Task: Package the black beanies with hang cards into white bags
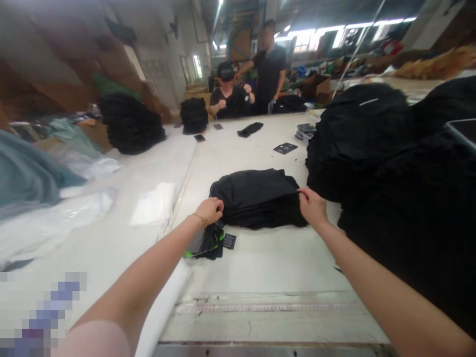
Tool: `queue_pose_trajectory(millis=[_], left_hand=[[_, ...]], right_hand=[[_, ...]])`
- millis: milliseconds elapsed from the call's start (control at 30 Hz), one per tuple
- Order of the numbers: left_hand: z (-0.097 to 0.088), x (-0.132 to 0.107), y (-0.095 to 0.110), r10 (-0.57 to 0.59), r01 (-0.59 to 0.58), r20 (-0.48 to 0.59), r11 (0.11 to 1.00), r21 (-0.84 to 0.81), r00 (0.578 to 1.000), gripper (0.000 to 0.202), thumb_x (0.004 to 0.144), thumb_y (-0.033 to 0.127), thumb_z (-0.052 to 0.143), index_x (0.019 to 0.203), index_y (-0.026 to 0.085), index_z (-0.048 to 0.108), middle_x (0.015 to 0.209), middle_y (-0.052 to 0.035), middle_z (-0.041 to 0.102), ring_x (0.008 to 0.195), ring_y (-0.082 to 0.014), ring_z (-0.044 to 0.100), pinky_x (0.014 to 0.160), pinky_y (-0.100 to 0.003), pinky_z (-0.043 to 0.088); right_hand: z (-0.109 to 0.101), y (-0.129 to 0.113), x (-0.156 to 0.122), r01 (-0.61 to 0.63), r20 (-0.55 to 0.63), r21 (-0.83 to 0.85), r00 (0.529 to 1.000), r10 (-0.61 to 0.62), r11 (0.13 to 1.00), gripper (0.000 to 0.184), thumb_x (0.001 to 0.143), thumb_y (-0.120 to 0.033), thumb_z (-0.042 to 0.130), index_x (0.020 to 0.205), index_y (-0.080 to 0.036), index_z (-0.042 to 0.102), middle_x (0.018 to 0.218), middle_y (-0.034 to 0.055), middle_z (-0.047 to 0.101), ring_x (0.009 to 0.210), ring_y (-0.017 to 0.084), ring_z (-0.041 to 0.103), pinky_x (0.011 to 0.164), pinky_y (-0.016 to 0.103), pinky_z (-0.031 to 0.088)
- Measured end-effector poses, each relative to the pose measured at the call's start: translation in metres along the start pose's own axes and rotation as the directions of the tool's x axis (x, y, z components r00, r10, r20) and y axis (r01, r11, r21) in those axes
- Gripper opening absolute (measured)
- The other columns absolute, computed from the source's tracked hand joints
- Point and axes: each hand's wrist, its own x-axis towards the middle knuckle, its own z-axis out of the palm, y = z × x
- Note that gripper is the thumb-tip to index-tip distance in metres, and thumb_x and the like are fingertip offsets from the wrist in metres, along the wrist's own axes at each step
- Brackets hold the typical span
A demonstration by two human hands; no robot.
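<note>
A low stack of folded black garments [256,198] lies on the white table in front of me. My left hand [210,210] is closed at the left edge of the top garment, with the fingertips pinched on the cloth. At the opposite edge, my right hand [311,204] pinches the same garment's corner and lifts it slightly off the layers beneath. Just below my left wrist, a pile of black cards with green edges [210,243] touches the stack's near corner. One small dark tag [229,241] pokes out beside that pile.
Large heaps of black garments [364,134] crowd the right side. Clear plastic bags [154,203] and teal cloth [29,168] lie left. Two more black stacks [130,124] stand at the far left. Black cards [285,148] lie beyond. Two people [269,74] are across the table.
</note>
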Motion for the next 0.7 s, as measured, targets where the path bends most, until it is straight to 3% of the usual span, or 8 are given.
queue_pose_trajectory(millis=[167, 333, 433, 533, 600, 700], left_hand=[[-0.002, -0.002, 0.01, -0.057, 0.057, -0.035, 0.998, -0.003, 0.998, 0.028, 0.083, 0.024, 0.044, 0.11, 0.024, 0.052, 0.093, -0.0029, 0.061, 0.085, -0.0163, 0.057, 0.074, -0.026, 0.044], [0.006, 0.007, 0.014, -0.099, 0.102, -0.079, 0.994, 0.031, 0.992, 0.021, 0.085, 0.023, 0.04, 0.088, 0.019, 0.061, 0.093, -0.008, 0.059, 0.093, -0.0214, 0.055, 0.076, -0.03, 0.044], [0.01, 0.009, 0.011, -0.063, 0.065, -0.092, 0.998, 0.021, 0.994, 0.021, 0.085, 0.02, 0.04, 0.096, 0.018, 0.057, 0.1, -0.0082, 0.058, 0.097, -0.0202, 0.054, 0.083, -0.03, 0.042], [0.013, 0.009, 0.009, -0.023, 0.024, -0.084, 1.0, 0.013, 0.996, 0.029, 0.081, 0.017, 0.047, 0.109, 0.019, 0.051, 0.104, -0.0067, 0.059, 0.097, -0.019, 0.055, 0.084, -0.029, 0.041], [0.014, 0.011, 0.007, -0.028, 0.03, -0.088, 0.999, 0.015, 0.996, 0.024, 0.08, 0.017, 0.049, 0.102, 0.019, 0.055, 0.098, -0.0067, 0.062, 0.093, -0.0201, 0.056, 0.082, -0.03, 0.042], [0.008, 0.018, 0.003, -0.081, 0.083, -0.14, 0.997, 0.006, 0.987, 0.015, 0.084, 0.021, 0.043, 0.089, 0.018, 0.057, 0.089, -0.0064, 0.063, 0.089, -0.0206, 0.057, 0.079, -0.03, 0.042]], right_hand=[[-0.005, 0.009, -0.022, 0.074, 0.066, -0.059, 0.995, -0.07, 0.996, 0.03, 0.076, -0.02, 0.041, 0.093, -0.017, 0.065, 0.092, 0.0096, 0.068, 0.084, 0.024, 0.061, 0.081, 0.039, 0.046], [-0.015, 0.041, -0.022, 0.037, 0.025, -0.134, 0.999, -0.034, 0.99, 0.039, 0.067, -0.009, 0.037, 0.095, -0.01, 0.064, 0.098, 0.0156, 0.065, 0.097, 0.029, 0.056, 0.088, 0.046, 0.041], [-0.016, 0.055, -0.029, 0.007, 0.005, -0.163, 1.0, -0.006, 0.987, 0.039, 0.068, -0.016, 0.043, 0.103, -0.007, 0.06, 0.111, 0.0198, 0.059, 0.106, 0.032, 0.051, 0.092, 0.05, 0.037], [-0.001, 0.053, -0.043, 0.066, 0.123, -0.094, 0.991, -0.054, 0.993, 0.051, 0.064, -0.03, 0.059, 0.112, -0.015, 0.057, 0.125, 0.0151, 0.051, 0.113, 0.03, 0.047, 0.095, 0.044, 0.038], [0.014, 0.046, -0.049, 0.053, 0.169, 0.002, 0.984, -0.053, 0.999, 0.055, 0.059, -0.034, 0.065, 0.112, -0.02, 0.058, 0.127, 0.012, 0.05, 0.114, 0.03, 0.047, 0.095, 0.044, 0.038], [0.029, 0.039, -0.042, -0.036, 0.114, 0.089, 0.993, 0.026, 0.995, 0.032, 0.066, -0.03, 0.058, 0.095, -0.02, 0.067, 0.115, 0.0116, 0.059, 0.106, 0.029, 0.053, 0.092, 0.045, 0.04]])
